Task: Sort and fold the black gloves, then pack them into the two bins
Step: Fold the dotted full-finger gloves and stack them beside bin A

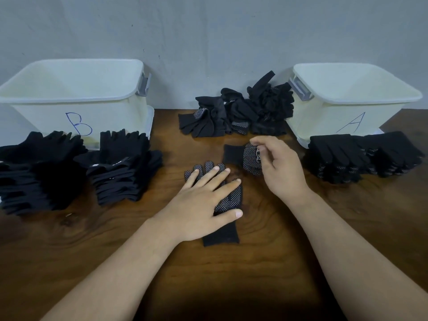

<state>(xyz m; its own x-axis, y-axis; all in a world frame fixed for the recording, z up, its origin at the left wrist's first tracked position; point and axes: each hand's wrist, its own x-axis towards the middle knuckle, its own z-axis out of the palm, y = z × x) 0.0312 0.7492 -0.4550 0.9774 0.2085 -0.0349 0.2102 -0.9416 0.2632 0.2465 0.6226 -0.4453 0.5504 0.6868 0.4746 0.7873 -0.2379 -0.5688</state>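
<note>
1. Bin A point(324, 117): folded stack point(342, 158) against its front, unsorted heap point(243, 112) just left of it.
2. Flat glove point(221, 237), left of bin A and nearer you: your left hand point(203, 202) presses it, fingers spread.
3. Second glove point(251, 163), between that and bin A: your right hand point(282, 167) pinches its far edge.
4. Step, judged: pairing. Next: lay second on flat, cuffs matched, then fold.
</note>
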